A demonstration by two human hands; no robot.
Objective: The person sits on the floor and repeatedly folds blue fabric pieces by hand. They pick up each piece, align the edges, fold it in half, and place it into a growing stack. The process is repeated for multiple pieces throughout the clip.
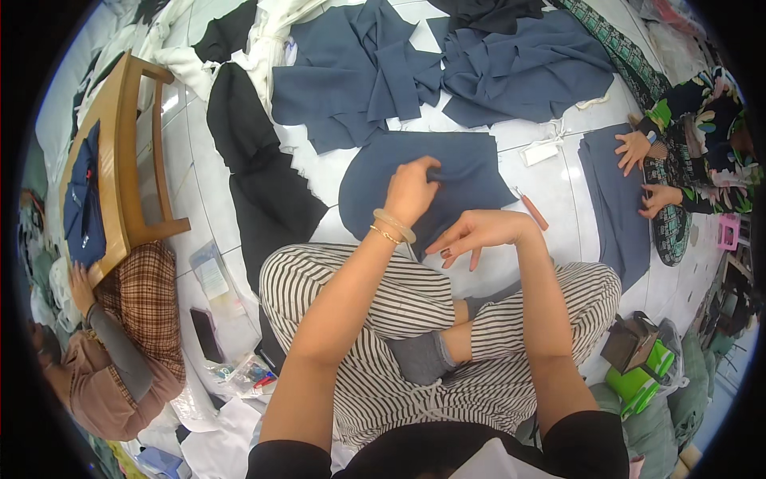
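Note:
A dark blue fabric piece (367, 188) with a rounded left side is spread on the floor just beyond my crossed legs. My left hand (410, 194) is closed on its upper middle, and the cloth rises in a small fold by the fingertips. Nearer to me, my right hand (481, 235) hangs over the piece's near edge. Its fingers are bent down and apart, with nothing seen in them. Close to the right wrist lies a slim tool with an orange handle (533, 212).
Heaps of dark blue cloth (351, 80) lie beyond, black cloth (247, 144) to the left. At right, a co-worker's hands (645, 172) rest at folded blue cloth (610, 207). Another person sits left by a wooden table (120, 160). A phone (207, 335) and a white block (541, 152) lie around.

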